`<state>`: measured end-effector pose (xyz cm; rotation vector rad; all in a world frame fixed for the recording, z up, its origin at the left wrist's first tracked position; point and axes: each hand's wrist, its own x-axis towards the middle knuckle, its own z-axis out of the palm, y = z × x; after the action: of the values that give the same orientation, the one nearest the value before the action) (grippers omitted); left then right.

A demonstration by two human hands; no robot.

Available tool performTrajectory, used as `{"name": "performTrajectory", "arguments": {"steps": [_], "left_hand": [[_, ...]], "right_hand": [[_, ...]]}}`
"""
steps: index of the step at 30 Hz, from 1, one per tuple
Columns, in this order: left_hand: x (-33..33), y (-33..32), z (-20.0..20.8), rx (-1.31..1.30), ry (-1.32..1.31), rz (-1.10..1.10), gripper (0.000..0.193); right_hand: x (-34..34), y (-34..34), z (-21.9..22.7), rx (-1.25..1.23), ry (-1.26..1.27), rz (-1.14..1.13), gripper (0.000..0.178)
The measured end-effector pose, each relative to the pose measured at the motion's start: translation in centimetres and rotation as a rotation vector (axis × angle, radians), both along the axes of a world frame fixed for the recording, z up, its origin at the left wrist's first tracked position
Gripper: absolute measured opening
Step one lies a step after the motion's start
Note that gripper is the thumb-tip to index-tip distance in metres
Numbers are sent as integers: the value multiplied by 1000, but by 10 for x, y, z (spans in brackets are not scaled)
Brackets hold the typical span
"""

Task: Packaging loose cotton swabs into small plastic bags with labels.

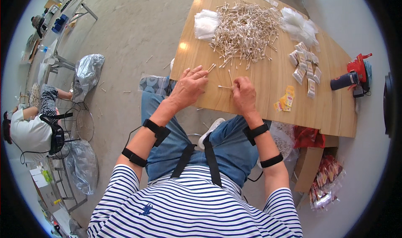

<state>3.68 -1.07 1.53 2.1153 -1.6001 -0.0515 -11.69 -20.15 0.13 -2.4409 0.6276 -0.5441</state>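
A large loose pile of cotton swabs [247, 30] lies on the wooden table [264, 97]. At the near edge, my left hand [190, 86] has a few cotton swabs [212, 67] sticking out past its fingertips; its grip is partly hidden by the back of the hand. My right hand [244, 93] is closed in a pinch, with two cotton swabs [230, 76] poking out from its fingers, one pointing away from me and one to the left. Small packs of swabs [309, 64] are stacked right of the pile.
Clear plastic bags lie left [206, 24] and right [298, 26] of the pile. Yellow printed cards [287, 99] are near my right hand. A dark cylinder [344, 81] and a red bag [358, 68] stand at the right edge. Another person [31, 131] sits far left.
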Motion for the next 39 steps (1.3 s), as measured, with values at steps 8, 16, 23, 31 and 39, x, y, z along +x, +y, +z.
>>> {"name": "performTrajectory", "arguments": {"steps": [8, 16, 23, 31, 39], "left_hand": [[-8, -33, -14, -133, 51, 376, 23], [7, -51, -10, -120, 20, 354, 11], [-38, -28, -15, -194, 100, 277, 9], [-40, 0, -7, -185, 120, 352, 17], [-88, 27, -6, 60, 49, 130, 78]], "right_hand": [[3, 9, 2, 25, 65, -3, 7], [-9, 19, 2, -24, 28, -30, 11], [-12, 24, -5, -24, 99, -13, 13], [-2, 34, 15, 11, 63, -98, 12], [7, 46, -7, 8, -20, 33, 10]]}}
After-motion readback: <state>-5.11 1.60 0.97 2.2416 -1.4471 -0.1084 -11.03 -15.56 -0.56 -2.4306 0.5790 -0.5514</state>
